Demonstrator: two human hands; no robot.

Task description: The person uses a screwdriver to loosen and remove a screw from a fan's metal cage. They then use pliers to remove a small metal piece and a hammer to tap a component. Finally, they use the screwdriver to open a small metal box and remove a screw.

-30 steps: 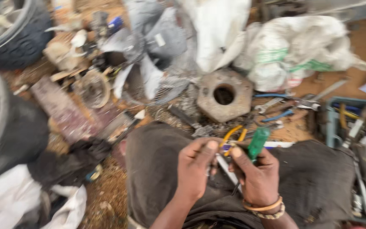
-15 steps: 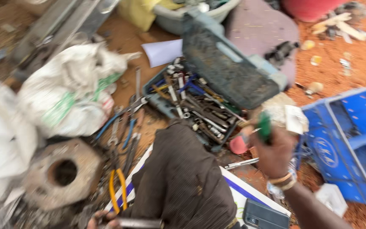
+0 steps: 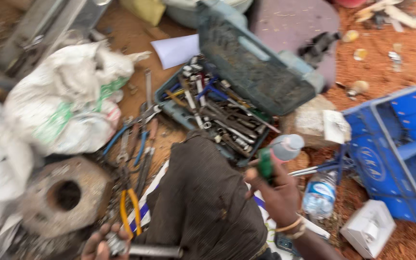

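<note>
My right hand [image 3: 278, 190] is raised over my knee and grips a green-handled tool [image 3: 265, 163] with its handle upward, close to a small clear bottle [image 3: 285, 147]. My left hand [image 3: 103, 243] sits at the bottom edge, closed around a grey metal rod [image 3: 152, 251]. Yellow-handled pliers [image 3: 130, 212] lie just above that hand. An open green toolbox [image 3: 217, 108] full of wrenches and screwdrivers stands beyond my knee, its lid [image 3: 253, 65] tilted back. My dark trouser leg [image 3: 203, 202] fills the lower middle.
White sacks [image 3: 63, 106] lie at the left beside a round metal part with a centre hole [image 3: 63, 195]. Blue-handled pliers [image 3: 138, 139] rest on the dirt. A blue plastic crate [image 3: 400, 149], a water bottle [image 3: 319, 195] and a white box [image 3: 368, 228] are at the right.
The view has swung right from the sacks to the toolbox. My right hand carried the green-handled tool away from my left hand toward the toolbox, and my left hand stayed low holding the rod.
</note>
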